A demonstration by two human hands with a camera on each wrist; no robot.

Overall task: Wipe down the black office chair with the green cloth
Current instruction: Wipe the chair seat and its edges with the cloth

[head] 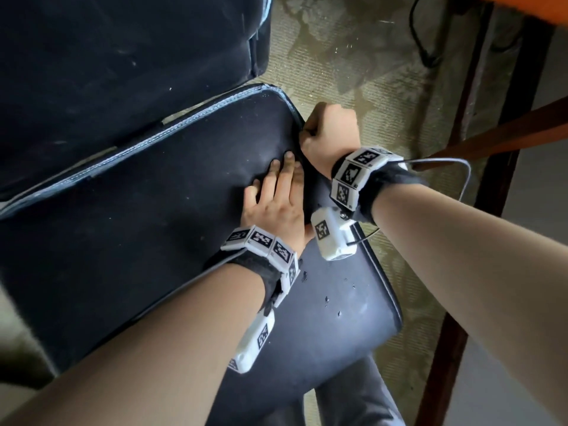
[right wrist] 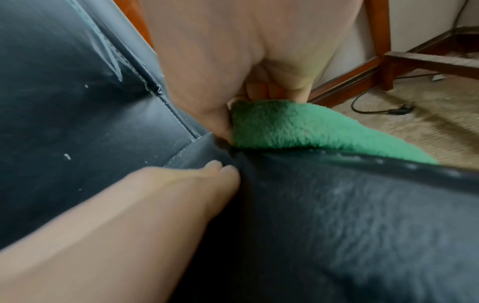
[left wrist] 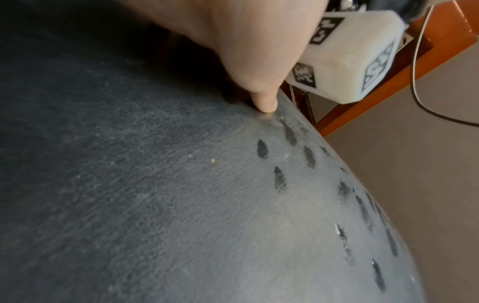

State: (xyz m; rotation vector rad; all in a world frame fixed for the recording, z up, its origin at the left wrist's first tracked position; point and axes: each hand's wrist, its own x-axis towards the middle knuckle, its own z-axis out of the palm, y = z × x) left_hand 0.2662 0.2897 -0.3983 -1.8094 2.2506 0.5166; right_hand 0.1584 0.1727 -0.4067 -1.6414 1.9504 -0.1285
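Right hand: green cloth inside curled fingers (cushion edge).
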